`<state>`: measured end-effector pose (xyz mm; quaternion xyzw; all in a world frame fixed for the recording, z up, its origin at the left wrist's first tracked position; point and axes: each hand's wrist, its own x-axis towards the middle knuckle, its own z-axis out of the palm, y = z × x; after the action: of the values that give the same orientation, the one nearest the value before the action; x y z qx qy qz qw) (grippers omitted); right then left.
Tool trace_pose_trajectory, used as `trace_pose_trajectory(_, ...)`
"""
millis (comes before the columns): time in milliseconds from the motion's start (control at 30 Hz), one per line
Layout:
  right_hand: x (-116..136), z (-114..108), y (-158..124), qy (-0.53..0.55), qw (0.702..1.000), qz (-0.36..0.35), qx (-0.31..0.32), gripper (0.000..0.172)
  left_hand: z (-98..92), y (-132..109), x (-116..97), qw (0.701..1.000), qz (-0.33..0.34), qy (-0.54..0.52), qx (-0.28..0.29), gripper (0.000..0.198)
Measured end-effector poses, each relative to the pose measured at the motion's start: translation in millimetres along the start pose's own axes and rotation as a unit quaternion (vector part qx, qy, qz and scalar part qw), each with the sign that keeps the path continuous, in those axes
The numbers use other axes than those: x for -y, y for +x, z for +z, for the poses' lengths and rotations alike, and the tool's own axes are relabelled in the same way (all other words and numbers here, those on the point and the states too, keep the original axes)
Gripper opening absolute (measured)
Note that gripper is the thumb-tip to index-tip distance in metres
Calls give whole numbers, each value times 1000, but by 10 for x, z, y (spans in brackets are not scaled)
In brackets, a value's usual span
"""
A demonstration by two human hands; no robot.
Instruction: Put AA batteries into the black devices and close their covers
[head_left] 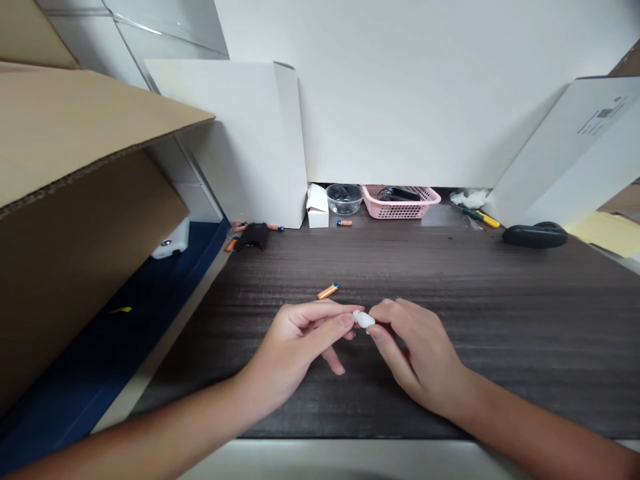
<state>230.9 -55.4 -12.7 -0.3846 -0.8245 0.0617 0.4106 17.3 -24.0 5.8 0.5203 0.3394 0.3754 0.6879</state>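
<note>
Between my two hands is a small white rounded piece [366,320], too small to name more closely. My left hand [305,337] pinches its left end between thumb and forefinger, the other fingers loosely curled below. On the other end, the thumb and bent fingers of my right hand [417,350] close in a pinch. Just beyond the hands an orange battery [328,291] with a blue end lies on the dark wood-grain table [525,320].
Along the back stand a small white box [318,207], a clear bowl [344,200] and a pink basket [400,208]. A second battery [345,223] lies before them. At right are a yellow-green-handled tool [487,219] and a dark case [535,235]. A cardboard box [90,127] juts in at left.
</note>
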Motion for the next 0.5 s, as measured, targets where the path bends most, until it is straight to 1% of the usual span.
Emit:
trace_pose_trajectory(167, 2, 9, -1, 25, 999, 18, -8, 10, -17, 40, 44, 999, -28, -30, 6, 21)
trace_pose_trajectory(300, 10, 2, 5, 29, 1000, 8, -10, 10, -26, 63, 58, 997, -57, -58, 7, 20)
trace_pose_trajectory(500, 8, -6, 0, 22, 1000, 5, 6, 11, -44, 59, 50, 999, -38, -34, 13, 16)
